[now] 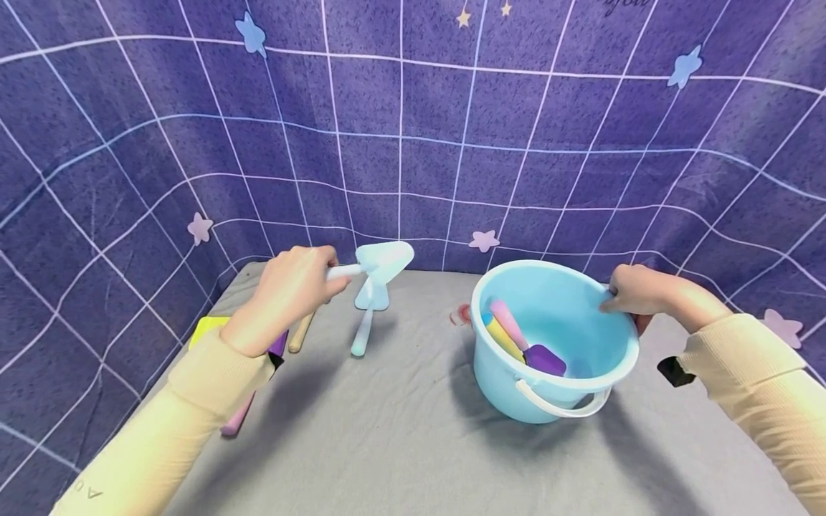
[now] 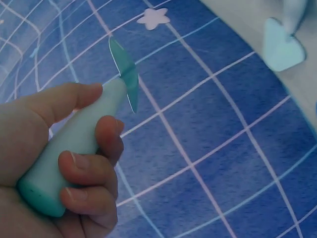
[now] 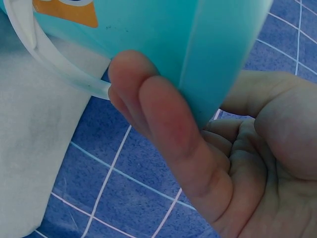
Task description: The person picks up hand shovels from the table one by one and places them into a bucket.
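While the left hand (image 1: 300,279) wraps its fingers round the handle of a pale blue toy trowel (image 1: 390,259), the right hand (image 1: 639,290) pinches the rim of a light blue plastic bucket (image 1: 510,390) between thumb and fingers. The trowel hangs above the grey cloth-covered table (image 1: 400,451), well apart from the bucket, near a second pale blue trowel with a teal-ended handle (image 1: 363,333) lying there. Inside the bucket lie a pink handle (image 1: 508,322), a yellow handle (image 1: 503,340) and a purple blade (image 1: 545,360). Beside the left forearm show a tan handle (image 1: 300,337) and a bright yellow piece (image 1: 205,327), both partly hidden
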The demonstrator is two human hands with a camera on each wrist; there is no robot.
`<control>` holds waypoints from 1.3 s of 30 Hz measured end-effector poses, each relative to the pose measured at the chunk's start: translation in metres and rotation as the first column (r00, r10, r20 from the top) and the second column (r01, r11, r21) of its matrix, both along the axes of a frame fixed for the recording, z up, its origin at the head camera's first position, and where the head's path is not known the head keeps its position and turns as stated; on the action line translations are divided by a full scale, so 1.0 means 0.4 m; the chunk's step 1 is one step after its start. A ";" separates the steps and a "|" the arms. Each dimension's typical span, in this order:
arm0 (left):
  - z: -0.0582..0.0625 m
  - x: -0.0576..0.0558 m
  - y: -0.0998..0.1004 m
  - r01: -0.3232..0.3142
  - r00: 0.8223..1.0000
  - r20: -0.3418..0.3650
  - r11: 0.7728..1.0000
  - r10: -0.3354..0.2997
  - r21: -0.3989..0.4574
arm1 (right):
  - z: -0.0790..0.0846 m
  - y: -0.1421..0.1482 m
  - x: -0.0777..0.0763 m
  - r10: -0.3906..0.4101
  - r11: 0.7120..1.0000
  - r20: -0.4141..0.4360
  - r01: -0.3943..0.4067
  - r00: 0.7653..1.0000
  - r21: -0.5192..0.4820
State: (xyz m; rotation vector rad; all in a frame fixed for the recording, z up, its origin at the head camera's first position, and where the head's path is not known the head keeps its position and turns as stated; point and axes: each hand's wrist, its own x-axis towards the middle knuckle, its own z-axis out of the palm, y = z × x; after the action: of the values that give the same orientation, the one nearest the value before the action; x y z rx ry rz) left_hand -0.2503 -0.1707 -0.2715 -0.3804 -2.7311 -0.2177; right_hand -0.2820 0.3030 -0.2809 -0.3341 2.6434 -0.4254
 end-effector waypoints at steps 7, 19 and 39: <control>0.048 -0.024 0.052 0.040 0.999 -0.018 0.999 -0.040 0.012 | 0.005 -0.004 -0.001 0.001 1.000 0.013 -0.001 1.000 0.007; 0.102 -0.046 0.146 0.170 0.983 -0.073 0.985 -0.170 0.000 | 0.004 -0.008 -0.002 0.008 1.000 -0.002 -0.008 1.000 0.017; 0.147 -0.065 0.325 0.413 0.910 0.033 0.895 -0.414 -0.169 | 0.001 0.002 -0.002 0.018 1.000 -0.037 -0.018 0.999 0.016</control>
State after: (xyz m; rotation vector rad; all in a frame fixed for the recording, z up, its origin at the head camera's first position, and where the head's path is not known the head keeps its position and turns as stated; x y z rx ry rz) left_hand -0.2764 -0.0408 -0.2127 -1.0134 -2.6402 -0.0888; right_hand -0.2828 0.3038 -0.2804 -0.3643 2.6761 -0.3966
